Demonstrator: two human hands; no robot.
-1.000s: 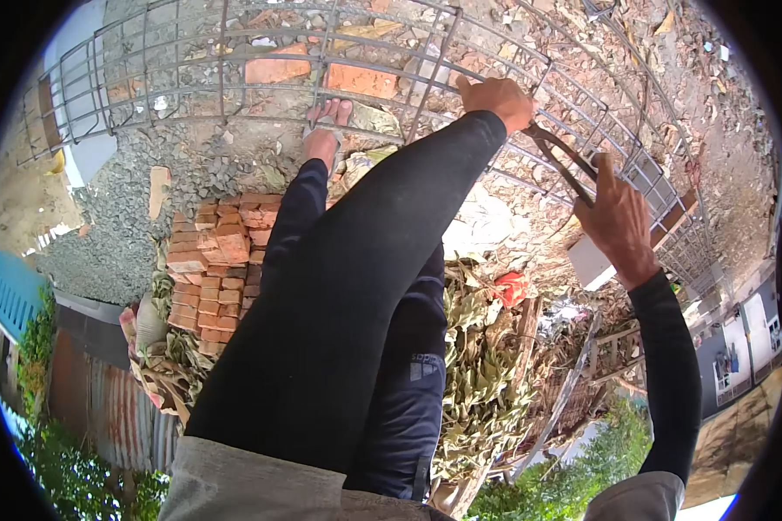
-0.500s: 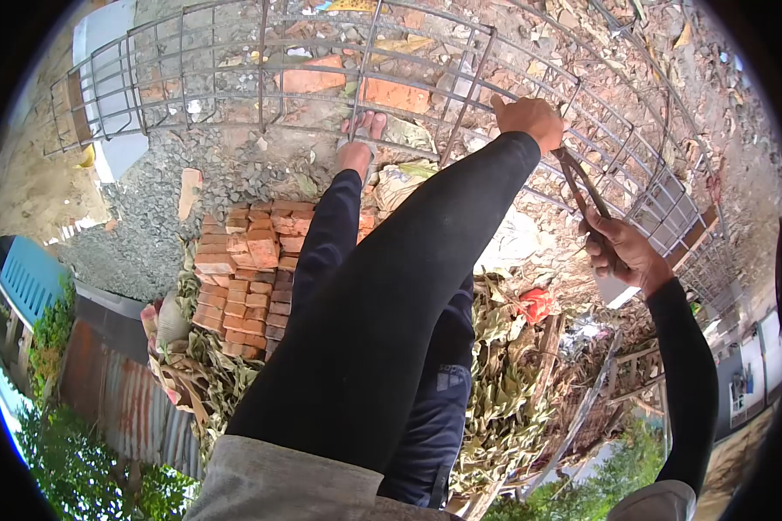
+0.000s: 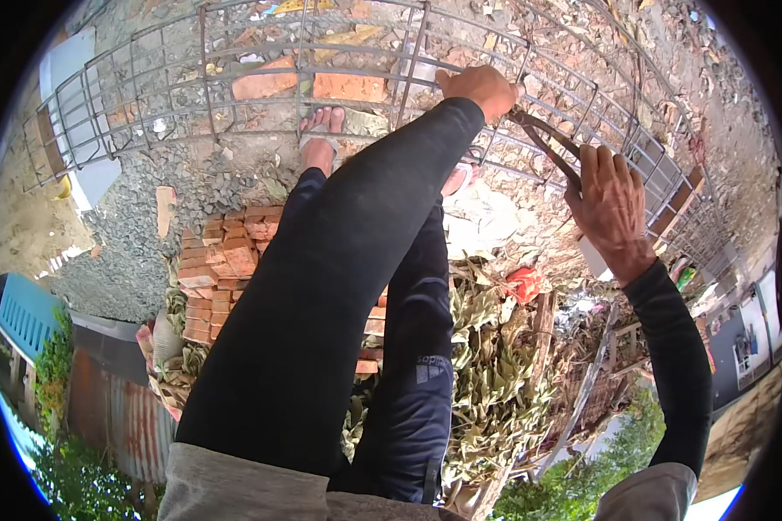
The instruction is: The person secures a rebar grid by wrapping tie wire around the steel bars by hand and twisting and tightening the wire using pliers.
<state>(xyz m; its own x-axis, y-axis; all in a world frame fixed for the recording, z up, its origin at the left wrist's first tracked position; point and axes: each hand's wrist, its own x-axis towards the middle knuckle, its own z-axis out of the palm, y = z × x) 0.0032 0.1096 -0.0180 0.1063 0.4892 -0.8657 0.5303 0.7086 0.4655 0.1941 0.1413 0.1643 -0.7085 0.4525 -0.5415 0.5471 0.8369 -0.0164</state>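
Note:
A long cage of thin steel bars (image 3: 300, 65) spans the upper part of the head view. My left hand (image 3: 482, 91) is closed at the cage's near side, by a bar crossing; what its fingers grip is hidden. Dark metal pincers (image 3: 547, 143) reach from beside that hand to my right hand (image 3: 613, 200). The right fingers are wrapped over the pincer handles, back of the hand up. The pincers' jaws lie close to the bars beside my left hand.
Two loose bricks (image 3: 347, 86) lie under the cage near my foot (image 3: 321, 130). Stacked bricks (image 3: 235, 247) stand beside grey gravel (image 3: 130, 234). Dry leaves (image 3: 495, 373) and a red plastic scrap (image 3: 523, 284) are behind my legs. A pale board (image 3: 87, 130) lies at left.
The view has shifted, so the cage and bricks appear farther left. My right hand has turned back-up and moved nearer the cage with the pincers, whose handles now look flatter.

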